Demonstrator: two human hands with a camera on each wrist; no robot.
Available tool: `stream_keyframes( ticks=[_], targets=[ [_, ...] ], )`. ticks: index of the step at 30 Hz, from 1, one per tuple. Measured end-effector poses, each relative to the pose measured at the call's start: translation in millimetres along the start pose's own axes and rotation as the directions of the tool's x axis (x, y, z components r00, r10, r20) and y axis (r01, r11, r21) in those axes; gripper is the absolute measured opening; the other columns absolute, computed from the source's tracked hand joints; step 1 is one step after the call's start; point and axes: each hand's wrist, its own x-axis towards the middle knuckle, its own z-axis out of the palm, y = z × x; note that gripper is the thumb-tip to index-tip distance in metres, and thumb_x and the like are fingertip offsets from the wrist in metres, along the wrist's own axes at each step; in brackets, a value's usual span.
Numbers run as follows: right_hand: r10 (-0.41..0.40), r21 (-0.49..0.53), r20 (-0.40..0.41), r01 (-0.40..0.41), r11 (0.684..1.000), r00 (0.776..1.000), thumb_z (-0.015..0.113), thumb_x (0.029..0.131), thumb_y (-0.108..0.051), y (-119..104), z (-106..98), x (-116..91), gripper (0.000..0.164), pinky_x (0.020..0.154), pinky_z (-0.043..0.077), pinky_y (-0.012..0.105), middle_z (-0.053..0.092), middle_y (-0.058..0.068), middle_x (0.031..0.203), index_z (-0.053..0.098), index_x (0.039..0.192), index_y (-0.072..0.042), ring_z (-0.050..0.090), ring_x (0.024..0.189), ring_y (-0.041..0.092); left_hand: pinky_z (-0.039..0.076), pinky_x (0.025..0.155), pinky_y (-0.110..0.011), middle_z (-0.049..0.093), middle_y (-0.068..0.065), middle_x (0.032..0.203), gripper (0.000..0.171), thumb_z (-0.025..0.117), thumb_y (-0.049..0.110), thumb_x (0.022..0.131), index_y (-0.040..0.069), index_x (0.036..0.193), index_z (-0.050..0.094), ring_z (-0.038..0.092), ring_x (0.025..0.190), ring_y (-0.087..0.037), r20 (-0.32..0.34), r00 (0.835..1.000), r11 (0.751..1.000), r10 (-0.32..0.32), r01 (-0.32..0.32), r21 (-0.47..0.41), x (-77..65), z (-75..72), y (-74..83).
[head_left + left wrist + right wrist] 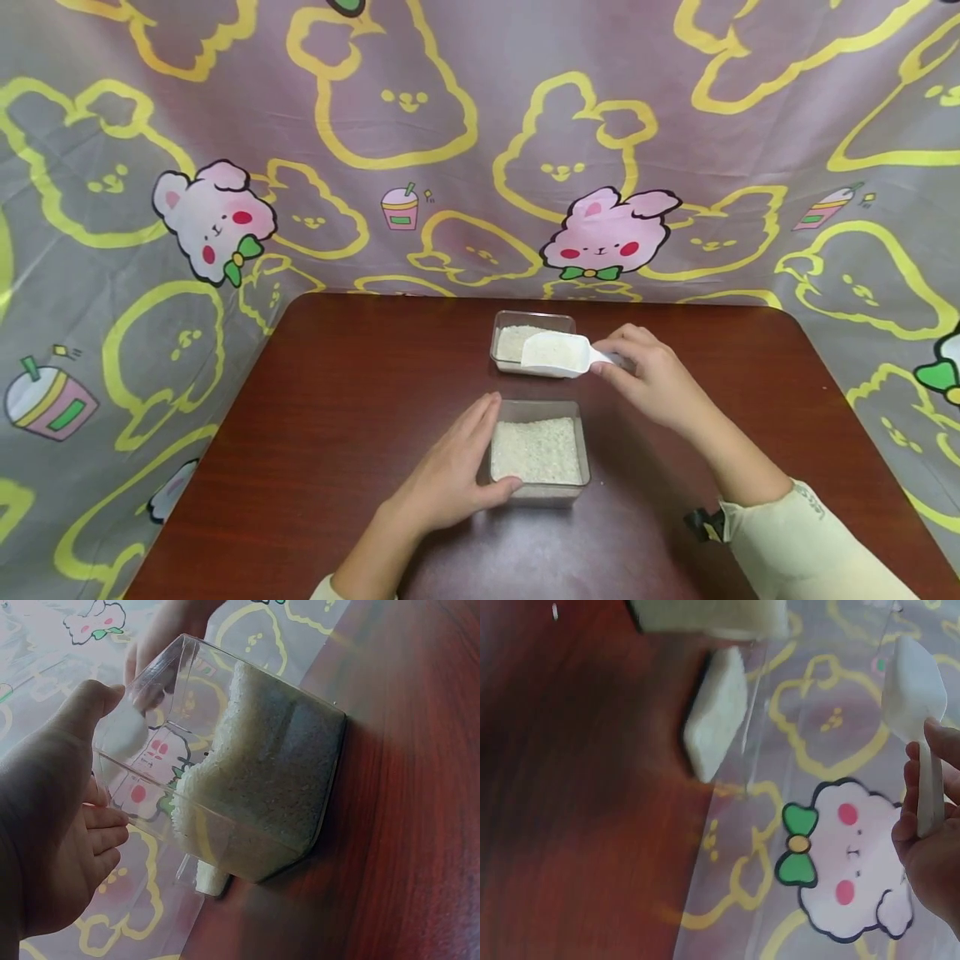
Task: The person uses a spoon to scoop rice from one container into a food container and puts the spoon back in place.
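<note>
My right hand (652, 375) grips the handle of a white scoop (557, 353) with white grains in it, like rice. In the head view the scoop overlaps the far, smaller clear container (534, 318), which has rice (513, 340) in it. From the right wrist view, the scoop (915, 682) is held by thumb and fingers well above the table. My left hand (450, 471) rests at the left side of the nearer, deeper clear container (546, 493), thumb at its front rim and fingers straight along the side. Rice (536, 450) fills much of that container, sloping in the left wrist view.
Both containers stand on a dark red-brown table (337, 417), one behind the other with a narrow gap. A patterned cloth (480, 150) with cartoon rabbits hangs behind and beside the table. A few stray grains lie on the tabletop.
</note>
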Motion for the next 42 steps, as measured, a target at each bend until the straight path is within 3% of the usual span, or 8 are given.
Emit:
stream_keyframes(
  ticks=[11, 17, 24, 31, 35, 38, 40, 42],
  targets=[
    [0.097, -0.129, 0.096, -0.084, 0.988, 0.991, 0.073, 0.087, -0.013, 45.7, 38.9, 44.0, 0.023, 0.076, 0.045, 0.041, 0.06, 0.011, 0.092, 0.073, 0.104, 0.002, 0.051, 0.093, 0.029, 0.022, 0.123, -0.041, 0.011, -0.001, 0.166, 0.102, 0.062, 0.059, 0.086, 0.01, 0.159, 0.011, 0.015, 0.152, -0.019, -0.005, 1.0, 1.0, 0.001, -0.001, 0.02, 0.3, 0.8, -1.2],
    [0.047, -0.271, 0.118, -0.013, 0.963, 0.992, 0.073, 0.086, -0.009, 47.3, 57.2, 55.4, 0.02, 0.077, 0.045, 0.044, 0.057, 0.015, 0.09, 0.072, 0.101, 0.005, 0.048, 0.09, 0.034, 0.022, 0.123, -0.04, 0.013, -0.003, 0.166, 0.102, 0.062, 0.058, 0.086, 0.008, 0.159, 0.013, 0.014, 0.152, -0.017, -0.015, 1.0, 0.999, 0.023, -0.022, 0.022, 0.5, 1.7, -2.0],
    [-0.013, -0.447, 0.162, 0.085, 0.89, 0.987, 0.073, 0.085, -0.008, 34.3, 65.0, 68.7, 0.017, 0.077, 0.045, 0.042, 0.054, 0.014, 0.086, 0.071, 0.096, 0.006, 0.048, 0.087, 0.033, 0.022, 0.123, -0.041, 0.013, -0.004, 0.166, 0.102, 0.062, 0.058, 0.086, 0.007, 0.158, 0.013, 0.015, 0.152, -0.018, -0.023, 0.999, 0.999, 0.037, -0.036, 0.017, 0.5, 1.4, -3.5],
    [-0.129, -0.595, 0.175, 0.209, 0.776, 0.976, 0.072, 0.084, -0.006, 26.7, 64.7, 72.1, 0.011, 0.068, 0.046, 0.04, 0.056, 0.016, 0.085, 0.069, 0.084, 0.005, 0.048, 0.081, 0.033, 0.021, 0.123, -0.039, 0.012, -0.003, 0.166, 0.102, 0.062, 0.058, 0.086, 0.009, 0.159, 0.011, 0.014, 0.152, -0.017, -0.017, 0.999, 0.999, 0.039, -0.039, 0.017, 0.8, 0.8, -2.6],
    [-0.188, -0.646, 0.182, 0.261, 0.717, 0.965, 0.065, 0.082, 0.002, 22.9, 59.1, 71.3, 0.005, 0.066, 0.047, 0.041, 0.056, 0.017, 0.088, 0.068, 0.084, 0.006, 0.048, 0.082, 0.033, 0.02, 0.123, -0.038, 0.013, -0.003, 0.166, 0.101, 0.063, 0.058, 0.086, 0.008, 0.159, 0.012, 0.014, 0.152, -0.016, -0.017, 0.999, 0.999, 0.042, -0.041, 0.018, 1.3, 1.0, -2.4],
    [-0.201, -0.674, 0.219, 0.297, 0.676, 0.955, 0.062, 0.08, 0.005, 18.9, 54.0, 70.7, 0.011, 0.067, 0.049, 0.041, 0.056, 0.017, 0.092, 0.069, 0.088, 0.006, 0.049, 0.085, 0.033, 0.02, 0.123, -0.038, 0.014, -0.003, 0.166, 0.101, 0.063, 0.058, 0.086, 0.007, 0.158, 0.013, 0.014, 0.152, -0.016, -0.016, 0.999, 0.999, 0.039, -0.038, 0.014, 1.3, 0.7, -2.3],
    [-0.197, -0.68, 0.242, 0.311, 0.664, 0.95, 0.062, 0.079, 0.004, 16.6, 50.8, 70.3, 0.013, 0.068, 0.05, 0.041, 0.057, 0.017, 0.094, 0.069, 0.09, 0.006, 0.05, 0.087, 0.033, 0.02, 0.123, -0.039, 0.013, -0.003, 0.166, 0.101, 0.062, 0.059, 0.086, 0.007, 0.158, 0.013, 0.014, 0.152, -0.017, -0.013, 0.999, 0.999, 0.033, -0.033, 0.017, 1.2, 0.3, -2.1],
    [-0.169, -0.671, 0.246, 0.294, 0.68, 0.954, 0.062, 0.08, 0.003, 14.9, 47.8, 69.8, 0.012, 0.069, 0.05, 0.042, 0.057, 0.018, 0.093, 0.069, 0.089, 0.006, 0.051, 0.087, 0.034, 0.021, 0.123, -0.04, 0.013, -0.004, 0.166, 0.101, 0.062, 0.059, 0.086, 0.007, 0.158, 0.014, 0.014, 0.152, -0.018, -0.013, 0.999, 0.999, 0.029, -0.029, 0.016, 1.0, 0.2, -2.2]
  ],
)
